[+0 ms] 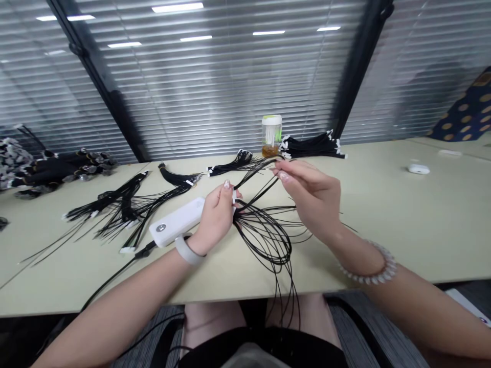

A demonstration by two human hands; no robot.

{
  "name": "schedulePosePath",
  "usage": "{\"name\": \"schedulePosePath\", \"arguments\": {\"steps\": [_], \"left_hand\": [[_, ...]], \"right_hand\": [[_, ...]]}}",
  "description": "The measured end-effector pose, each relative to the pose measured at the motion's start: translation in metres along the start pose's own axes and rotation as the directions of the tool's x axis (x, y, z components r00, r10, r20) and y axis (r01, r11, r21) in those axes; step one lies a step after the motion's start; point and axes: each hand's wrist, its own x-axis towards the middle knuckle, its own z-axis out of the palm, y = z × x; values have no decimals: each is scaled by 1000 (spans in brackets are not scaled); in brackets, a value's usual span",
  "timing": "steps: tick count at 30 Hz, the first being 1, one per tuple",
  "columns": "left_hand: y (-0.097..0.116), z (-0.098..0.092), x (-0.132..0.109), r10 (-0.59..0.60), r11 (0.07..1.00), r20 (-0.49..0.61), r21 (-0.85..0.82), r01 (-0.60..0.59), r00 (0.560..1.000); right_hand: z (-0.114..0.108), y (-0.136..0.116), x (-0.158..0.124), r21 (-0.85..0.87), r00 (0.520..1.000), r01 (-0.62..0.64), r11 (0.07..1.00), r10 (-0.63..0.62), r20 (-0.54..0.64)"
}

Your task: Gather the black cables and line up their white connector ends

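Observation:
My left hand (217, 217) is shut on the white-tagged end of a bundle of thin black cables (264, 240), and its grip hides that end. Above it, my right hand (309, 199) pinches several of the strands between thumb and fingertips. The loose loops hang over the front edge of the pale table (345, 255) toward my lap. Just left of my left hand lies a white power bank (176, 221), with a black cord running from its end. My left wrist touches neither it nor the cord.
Several black cable bundles with white tags (115, 204) lie to the left, and more (312, 146) stand at the back beside a lidded plastic jar (271, 135). A heap of black-and-silver connectors (61, 171) lies far left, and a small white object (418, 169) sits right. Window blinds run behind.

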Motion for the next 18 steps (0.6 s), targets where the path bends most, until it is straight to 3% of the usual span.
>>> {"name": "schedulePosePath", "arguments": {"steps": [3, 8, 15, 18], "left_hand": [[-2, 0, 1, -12, 1000, -11, -27, 12, 1000], [-1, 1, 0, -11, 999, -28, 50, 13, 1000], [3, 2, -3, 34, 976, 6, 215, -35, 999], [1, 2, -2, 27, 975, 26, 218, -32, 999]], "right_hand": [[0, 1, 1, 51, 993, -43, 998, 48, -107], [1, 4, 5, 156, 965, -178, 972, 203, -164], [-14, 3, 22, 227, 980, -49, 973, 91, -178], [-14, -3, 19, 280, 983, -120, 952, 153, -98]]}}
